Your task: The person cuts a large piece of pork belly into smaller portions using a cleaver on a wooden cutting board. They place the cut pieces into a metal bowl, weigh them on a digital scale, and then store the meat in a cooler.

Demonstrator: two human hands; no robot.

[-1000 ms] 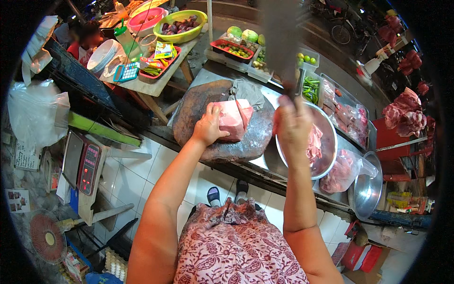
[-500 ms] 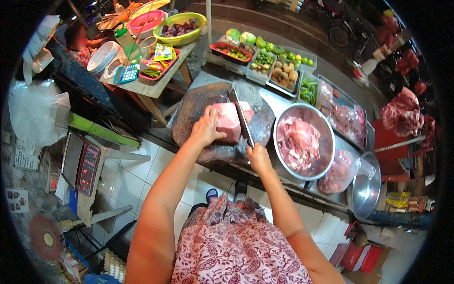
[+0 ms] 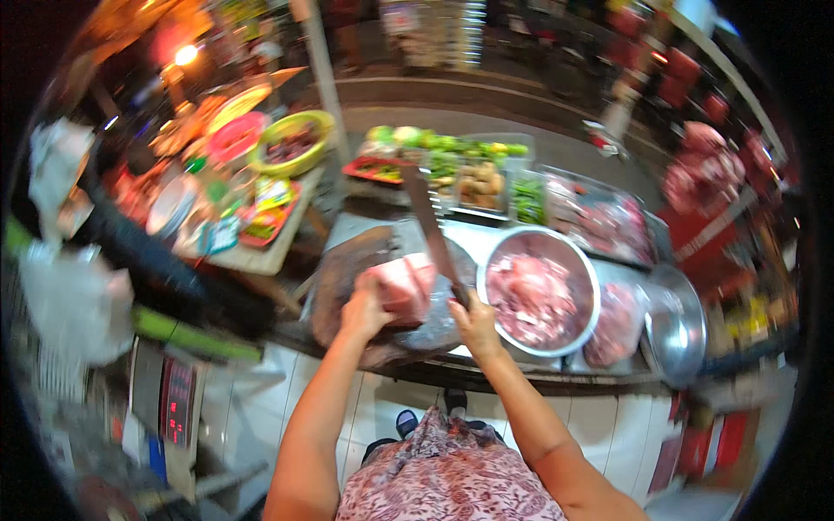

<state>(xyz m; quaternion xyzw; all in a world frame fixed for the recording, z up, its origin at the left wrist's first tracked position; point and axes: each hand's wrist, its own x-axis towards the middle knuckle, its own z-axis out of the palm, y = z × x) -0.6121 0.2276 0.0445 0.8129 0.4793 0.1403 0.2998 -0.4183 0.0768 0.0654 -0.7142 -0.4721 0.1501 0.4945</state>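
Note:
A block of pale pink raw meat [image 3: 401,295] rests on a round, dark wooden chopping board [image 3: 334,282]. My left hand [image 3: 365,306] grips its left side, fingers curled over it; a slice at its right stands partly apart. My right hand [image 3: 475,321] is closed around the handle of a large knife [image 3: 427,221]. The blade is raised above the meat, its tip pointing up and away from me. Right of the board stands a steel bowl [image 3: 542,232] holding cut meat [image 3: 532,291].
Bagged meat [image 3: 612,326] and an empty steel basin [image 3: 682,326] are at the right. Behind are vegetable trays [image 3: 478,187] and a meat tray [image 3: 599,217]. A side table [image 3: 282,230] with basins stands left, above a digital scale [image 3: 176,404]. Meat hangs [image 3: 699,165] far right.
The knife has come up off the meat, and my right hand is raised with it. My left hand still holds the block. The whole view has shifted and blurred.

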